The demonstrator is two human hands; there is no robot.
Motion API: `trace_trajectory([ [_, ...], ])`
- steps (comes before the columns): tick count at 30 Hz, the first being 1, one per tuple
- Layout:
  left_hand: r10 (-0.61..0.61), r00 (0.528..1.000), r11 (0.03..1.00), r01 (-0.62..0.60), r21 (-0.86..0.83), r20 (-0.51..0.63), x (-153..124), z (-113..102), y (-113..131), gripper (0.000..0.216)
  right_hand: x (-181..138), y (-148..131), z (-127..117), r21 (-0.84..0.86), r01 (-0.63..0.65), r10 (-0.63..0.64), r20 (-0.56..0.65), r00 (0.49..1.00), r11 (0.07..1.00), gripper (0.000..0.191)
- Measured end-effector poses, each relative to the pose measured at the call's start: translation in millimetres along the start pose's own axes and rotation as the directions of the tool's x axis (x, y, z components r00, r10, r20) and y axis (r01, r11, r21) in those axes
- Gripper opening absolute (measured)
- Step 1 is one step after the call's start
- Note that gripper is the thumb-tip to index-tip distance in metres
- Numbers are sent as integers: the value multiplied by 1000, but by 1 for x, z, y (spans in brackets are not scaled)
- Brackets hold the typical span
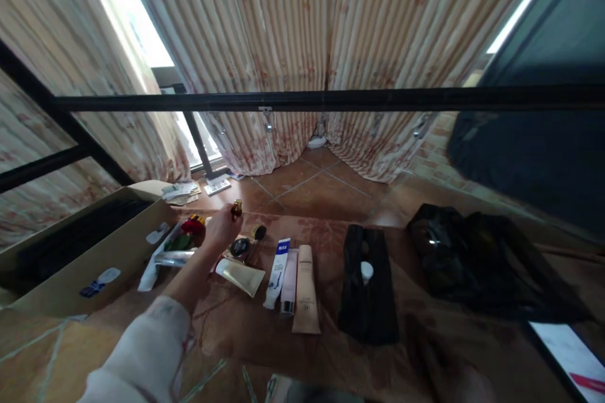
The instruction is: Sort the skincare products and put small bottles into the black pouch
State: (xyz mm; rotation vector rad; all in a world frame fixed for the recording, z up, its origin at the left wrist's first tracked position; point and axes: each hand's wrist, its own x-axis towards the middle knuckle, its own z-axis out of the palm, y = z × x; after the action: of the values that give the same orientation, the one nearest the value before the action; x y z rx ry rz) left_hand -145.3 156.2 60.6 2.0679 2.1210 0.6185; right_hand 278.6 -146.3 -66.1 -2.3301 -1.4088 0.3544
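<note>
Hand, left: extended forward from white sleeve, narrow, closed on small gold-coloured item. Item location: at fingertips, in line with far edge of brown cloth; exact type too small to tell. Right hand: faint blur at lower right; grip state, cannot tell. Near left hand: round black-topped container, with dark round cap just beside. Below these: gold-toned tube, lying aslant. Farther right, side by side: blue-and-white tube, pale pink tube, beige tube. Beyond: black pouch with white round cap at its middle, then black bag. Far left: red item, near cardboard box.
</note>
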Motion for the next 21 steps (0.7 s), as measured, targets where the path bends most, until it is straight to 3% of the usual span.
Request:
trace_trajectory([
  [2, 108, 994, 918, -88, -387, 30, -26, -7, 28, 21, -1, -6, -2, 3, -52, 52, 5, 999, 999, 38],
  [4, 202, 977, 716, -101, -691, 67, -60, -10, 63, 27, -2, -13, -4, 22, -48, 48, -5, 999, 999, 39],
  [7, 277, 954, 489, -35, -872, 117, -111, -12, 119, 27, -3, -21, -6, 26, -13, 14, -24, 1000, 1000, 40],
  [10, 427, 891, 412, -40, -911, 154, -142, -13, 166, 23, -3, -23, -7, 6, 4, -3, -47, 999, 1000, 39],
  [15, 598, 782, 473, -164, -865, 178, -153, -6, 202, 19, -4, -24, -8, 18, 2, -1, -25, 1000, 1000, 35],
  [21, 605, 754, 662, -297, -688, 257, -155, 9, 202, 12, -4, -31, -15, 49, 23, -22, -36, 999, 999, 34],
])
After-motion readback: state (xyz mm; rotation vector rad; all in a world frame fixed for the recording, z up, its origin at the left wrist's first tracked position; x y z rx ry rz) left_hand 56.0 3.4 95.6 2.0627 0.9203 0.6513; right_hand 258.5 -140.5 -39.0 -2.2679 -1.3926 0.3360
